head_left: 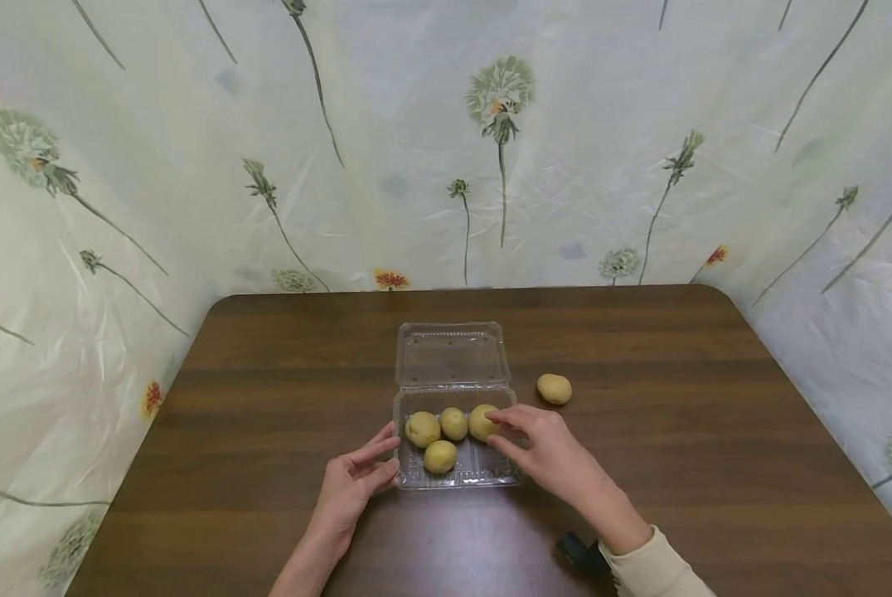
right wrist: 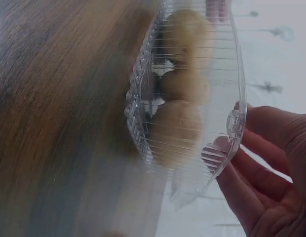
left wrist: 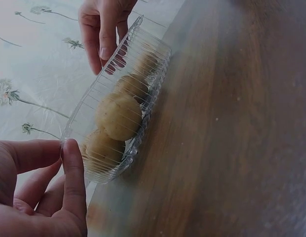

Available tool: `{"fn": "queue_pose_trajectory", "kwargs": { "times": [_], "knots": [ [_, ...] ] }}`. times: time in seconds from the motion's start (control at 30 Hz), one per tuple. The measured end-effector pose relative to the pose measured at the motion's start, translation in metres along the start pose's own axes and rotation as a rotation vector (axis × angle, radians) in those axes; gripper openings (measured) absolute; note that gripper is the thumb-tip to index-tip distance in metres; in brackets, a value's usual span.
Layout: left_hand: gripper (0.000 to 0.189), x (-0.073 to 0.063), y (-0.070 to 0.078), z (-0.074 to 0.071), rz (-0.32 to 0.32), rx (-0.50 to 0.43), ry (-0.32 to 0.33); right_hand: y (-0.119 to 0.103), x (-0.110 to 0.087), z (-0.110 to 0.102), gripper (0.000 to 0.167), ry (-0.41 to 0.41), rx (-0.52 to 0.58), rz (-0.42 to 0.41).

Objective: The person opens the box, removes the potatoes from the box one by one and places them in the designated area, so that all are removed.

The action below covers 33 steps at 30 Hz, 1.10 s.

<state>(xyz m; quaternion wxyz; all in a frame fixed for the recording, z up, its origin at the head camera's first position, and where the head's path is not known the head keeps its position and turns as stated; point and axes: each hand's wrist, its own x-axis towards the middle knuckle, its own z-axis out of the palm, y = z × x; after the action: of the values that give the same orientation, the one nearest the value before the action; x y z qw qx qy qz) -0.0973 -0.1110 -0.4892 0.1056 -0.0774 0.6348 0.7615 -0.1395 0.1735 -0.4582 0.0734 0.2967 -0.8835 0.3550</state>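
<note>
A clear plastic clamshell container [head_left: 494,466] lies on the table with its lid [head_left: 452,358] folded back. It holds several yellow potatoes [head_left: 423,429], three in a row and one in front. At the container's left side, my left hand [head_left: 347,491] pinches the rim between thumb and finger. My right hand [head_left: 554,454] reaches over the right side, its thumb and fingers spread apart, fingertips right at the rightmost potato [head_left: 482,423]. Through the clear wall in the right wrist view, a fingertip [right wrist: 218,150] shows inside the rim, beside the nearest potato [right wrist: 175,133].
Another potato [head_left: 554,389] lies on the dark wooden table [head_left: 662,398], right of the container. A white curtain with a dandelion print [head_left: 386,166] hangs behind the table and along both sides. A black object [head_left: 582,551] sits at the right wrist.
</note>
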Motion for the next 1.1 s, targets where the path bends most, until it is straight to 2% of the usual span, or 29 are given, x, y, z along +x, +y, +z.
{"fn": "queue_pose_trajectory", "kwargs": {
  "times": [0.23,0.5,0.73,0.87,1.1],
  "knots": [
    [0.035,-0.001,0.0,0.0,0.003,-0.005,0.009,-0.003,0.004,0.003,0.032,0.022,-0.16,0.011],
    [0.035,-0.002,0.0,0.0,0.02,-0.017,0.008,-0.009,0.009,0.01,0.035,-0.032,-0.284,0.063],
    [0.036,0.0,-0.002,-0.001,0.016,-0.021,0.005,-0.006,0.014,0.012,0.034,-0.018,-0.309,-0.001],
    [0.036,0.0,-0.001,0.0,0.018,-0.031,0.007,-0.004,0.018,0.012,0.035,-0.045,-0.311,-0.037],
    [0.035,-0.001,0.001,0.001,0.018,-0.032,0.01,-0.005,0.024,0.011,0.033,-0.125,-0.298,0.0]
  ]
}}
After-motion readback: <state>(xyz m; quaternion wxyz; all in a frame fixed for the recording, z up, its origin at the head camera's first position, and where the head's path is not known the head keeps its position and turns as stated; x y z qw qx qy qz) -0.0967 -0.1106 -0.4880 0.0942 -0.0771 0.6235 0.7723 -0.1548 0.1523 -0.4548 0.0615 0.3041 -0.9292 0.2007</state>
